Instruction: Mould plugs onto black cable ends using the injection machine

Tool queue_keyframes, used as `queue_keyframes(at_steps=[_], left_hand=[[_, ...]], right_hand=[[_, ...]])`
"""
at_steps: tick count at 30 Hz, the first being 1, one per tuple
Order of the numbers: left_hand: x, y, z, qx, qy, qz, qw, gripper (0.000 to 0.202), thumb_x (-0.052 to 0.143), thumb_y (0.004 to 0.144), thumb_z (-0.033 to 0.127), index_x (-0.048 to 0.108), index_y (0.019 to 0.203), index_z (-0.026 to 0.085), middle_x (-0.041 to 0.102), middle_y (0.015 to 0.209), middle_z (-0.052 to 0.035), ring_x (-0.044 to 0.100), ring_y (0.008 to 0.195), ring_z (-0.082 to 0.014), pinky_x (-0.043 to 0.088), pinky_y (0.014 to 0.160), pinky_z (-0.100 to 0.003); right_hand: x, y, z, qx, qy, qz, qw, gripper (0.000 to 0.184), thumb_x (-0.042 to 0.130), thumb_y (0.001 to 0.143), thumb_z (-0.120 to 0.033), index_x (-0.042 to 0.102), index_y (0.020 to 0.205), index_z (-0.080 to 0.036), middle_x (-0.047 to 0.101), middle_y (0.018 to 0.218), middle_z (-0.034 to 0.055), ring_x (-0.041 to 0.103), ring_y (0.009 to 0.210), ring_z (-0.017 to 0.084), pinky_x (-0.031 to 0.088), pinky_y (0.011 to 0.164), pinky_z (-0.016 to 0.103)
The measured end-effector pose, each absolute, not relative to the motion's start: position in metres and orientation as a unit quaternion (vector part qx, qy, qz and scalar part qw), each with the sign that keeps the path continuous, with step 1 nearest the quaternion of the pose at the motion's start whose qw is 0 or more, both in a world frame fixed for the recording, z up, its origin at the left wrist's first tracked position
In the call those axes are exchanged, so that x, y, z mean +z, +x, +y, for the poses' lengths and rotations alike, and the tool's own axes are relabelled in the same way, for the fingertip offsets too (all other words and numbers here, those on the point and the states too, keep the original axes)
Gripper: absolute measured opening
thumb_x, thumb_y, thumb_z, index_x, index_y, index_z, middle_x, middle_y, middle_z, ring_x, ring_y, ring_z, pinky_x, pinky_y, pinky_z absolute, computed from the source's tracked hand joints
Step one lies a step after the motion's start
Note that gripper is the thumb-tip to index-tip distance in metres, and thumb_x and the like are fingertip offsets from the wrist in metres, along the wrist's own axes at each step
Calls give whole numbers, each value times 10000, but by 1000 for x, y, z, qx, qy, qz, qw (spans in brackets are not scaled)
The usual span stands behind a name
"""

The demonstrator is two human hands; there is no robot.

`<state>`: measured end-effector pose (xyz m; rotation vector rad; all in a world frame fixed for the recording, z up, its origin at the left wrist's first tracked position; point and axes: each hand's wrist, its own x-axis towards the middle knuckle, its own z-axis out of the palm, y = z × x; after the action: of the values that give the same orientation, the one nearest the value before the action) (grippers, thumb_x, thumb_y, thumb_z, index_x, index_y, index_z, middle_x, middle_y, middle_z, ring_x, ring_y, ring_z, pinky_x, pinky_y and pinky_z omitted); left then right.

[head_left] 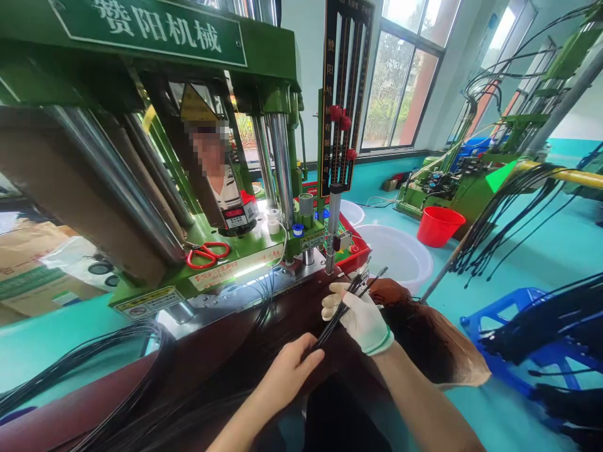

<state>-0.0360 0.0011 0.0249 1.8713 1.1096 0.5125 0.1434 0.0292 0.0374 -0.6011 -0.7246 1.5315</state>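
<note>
Head view. Cables (334,323) above the table (304,304), near the press (271,59); pinched in the bare left hand (294,358), cradled in loosely curled fingers of the gloved right hand (362,317). Possible faults: spreading of tips (384,272), or loss into the bag (466,361), from too slack a right-hand hold; tangling with the loop (153,329) at left, from dragging.

Green press (273,56) at the far edge of the table (304,306) has 赞阳机械 on its nameplate (157,31), black board (346,88) reads 赞阳机械有限公司 downwards
</note>
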Motion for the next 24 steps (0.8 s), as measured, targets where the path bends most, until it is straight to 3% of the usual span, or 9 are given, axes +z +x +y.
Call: queue_keyframes(at_steps=[4,7,9,18,24], left_hand=[[18,-35,33,255,804,478,246,248,355,866,311,532,975,177,576,957,-75,521,905,-194,408,819,-332],[10,-33,63,160,823,538,85,211,398,841,217,547,973,146,571,979,-108,520,934,-225,405,831,-370],[4,-30,76,74,824,560,42,176,413,826,176,562,913,141,580,939,-105,542,904,-221,421,796,-348],[-6,-29,86,11,843,538,24,136,400,849,208,516,891,151,592,905,-81,570,869,-209,422,717,-296],[0,-33,80,114,831,539,76,171,298,877,222,443,800,175,548,801,-53,548,731,-169,395,661,-279]], right_hand=[[34,149,26,644,-291,-302,639,197,640,727,-278,629,870,-143,674,685,61,641,640,209,502,672,417],[29,153,26,650,-283,-302,638,209,644,722,-276,633,885,-146,677,703,61,646,672,218,501,696,432],[26,156,26,654,-279,-304,634,212,638,730,-271,636,898,-142,680,722,67,649,703,226,494,723,442],[15,163,29,663,-277,-313,621,198,617,756,-255,641,911,-134,687,743,72,652,729,224,478,768,440],[15,162,31,635,-339,-315,618,237,667,708,-312,633,843,-120,683,707,72,657,688,230,525,640,383]])
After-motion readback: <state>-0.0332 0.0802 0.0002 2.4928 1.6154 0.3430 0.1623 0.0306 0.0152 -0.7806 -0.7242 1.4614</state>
